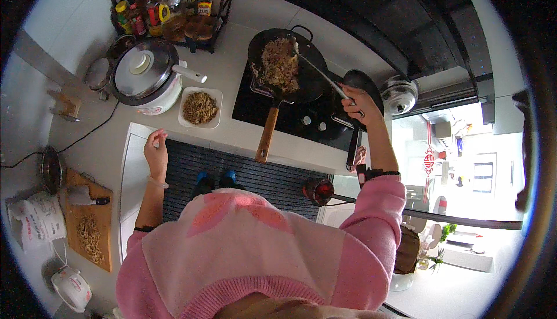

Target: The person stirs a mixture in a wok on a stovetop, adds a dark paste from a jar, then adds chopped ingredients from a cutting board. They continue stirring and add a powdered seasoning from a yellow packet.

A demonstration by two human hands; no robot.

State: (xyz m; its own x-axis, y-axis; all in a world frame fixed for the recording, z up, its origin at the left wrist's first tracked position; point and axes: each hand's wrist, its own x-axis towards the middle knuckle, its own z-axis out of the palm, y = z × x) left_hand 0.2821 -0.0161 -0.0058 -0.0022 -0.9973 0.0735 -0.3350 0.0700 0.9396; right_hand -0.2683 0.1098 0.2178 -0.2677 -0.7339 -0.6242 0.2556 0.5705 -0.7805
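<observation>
My right hand (362,105) is closed round the handle of a long metal cooking utensil (324,75), whose far end lies in the food at the wok's upper side. Browned, crumbly food (278,64) covers the left part of the dark wok (311,84), which sits on a black hob (293,121) with its wooden handle pointing towards me. My left hand (156,145) hangs by the counter's front edge with fingers curled; whether it holds something small is unclear. Just beyond it, a white square bowl (182,121) contains chopped brown food (200,107).
A lidded electric cooker (148,77) stands left of the bowl, below a rack of bottles (165,14). A second pan (363,84) and a steel pot (399,95) are at the right. On the left counter, a wooden board (104,227) bears a cleaver (82,196) and chopped food.
</observation>
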